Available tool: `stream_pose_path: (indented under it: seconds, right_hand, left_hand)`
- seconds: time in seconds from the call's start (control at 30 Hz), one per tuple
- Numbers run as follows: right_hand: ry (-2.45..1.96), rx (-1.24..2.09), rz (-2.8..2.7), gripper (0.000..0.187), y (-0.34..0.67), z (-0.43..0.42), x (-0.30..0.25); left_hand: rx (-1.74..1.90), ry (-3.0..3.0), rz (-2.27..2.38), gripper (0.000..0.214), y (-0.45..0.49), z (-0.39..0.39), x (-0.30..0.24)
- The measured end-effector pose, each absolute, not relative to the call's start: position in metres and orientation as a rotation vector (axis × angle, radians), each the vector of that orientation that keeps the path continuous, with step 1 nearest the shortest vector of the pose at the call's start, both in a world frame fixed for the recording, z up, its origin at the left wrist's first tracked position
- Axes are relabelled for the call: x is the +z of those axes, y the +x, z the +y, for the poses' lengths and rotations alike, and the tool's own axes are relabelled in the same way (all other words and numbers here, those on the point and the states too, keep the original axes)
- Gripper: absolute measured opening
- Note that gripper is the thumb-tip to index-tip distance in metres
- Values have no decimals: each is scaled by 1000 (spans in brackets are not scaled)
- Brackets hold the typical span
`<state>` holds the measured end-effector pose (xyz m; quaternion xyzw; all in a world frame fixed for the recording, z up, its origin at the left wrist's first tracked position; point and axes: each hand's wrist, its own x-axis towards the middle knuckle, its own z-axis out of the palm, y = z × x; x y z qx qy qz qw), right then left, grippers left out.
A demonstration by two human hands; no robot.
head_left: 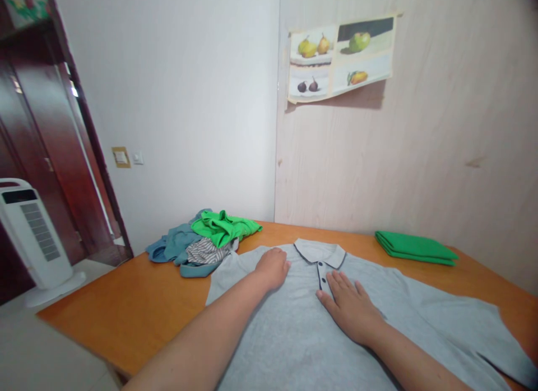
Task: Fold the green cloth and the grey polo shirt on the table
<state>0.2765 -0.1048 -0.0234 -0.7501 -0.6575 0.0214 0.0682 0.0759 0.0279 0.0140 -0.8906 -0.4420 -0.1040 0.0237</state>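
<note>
A light grey polo shirt (286, 329) lies spread front side up, its pale collar (319, 251) edged with a dark line and pointing away from me. Dark buttons show on the placket. My right hand (351, 307) rests flat on the chest beside the placket, palm down with the fingers spread. On the shirt near the left shoulder is my left hand (272, 269), its fingers bent and closed against the cloth; the fingertips are mostly hidden. The right sleeve side stretches out wide, while my left forearm covers part of the shirt's left side.
The shirt lies on an orange-brown table (168, 307). A loose heap of clothes, with a bright green garment (225, 227) on top, sits at the back left. At the back right is a folded green cloth (414, 247). A white heater-like appliance (40, 240) stands on the floor at left.
</note>
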Motion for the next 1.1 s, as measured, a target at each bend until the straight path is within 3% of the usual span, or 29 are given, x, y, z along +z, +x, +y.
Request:
stream_pose_path:
  seconds: [0.3, 1.1]
  right_hand:
    - [-2242, 68, -1967, 84, 275, -104, -25]
    - [-2230, 98, -1956, 83, 271, -106, -21]
  left_hand:
    - [-303, -2609, -1537, 46, 78, 52, 12]
    - [-245, -2622, -1495, 41, 115, 74, 12]
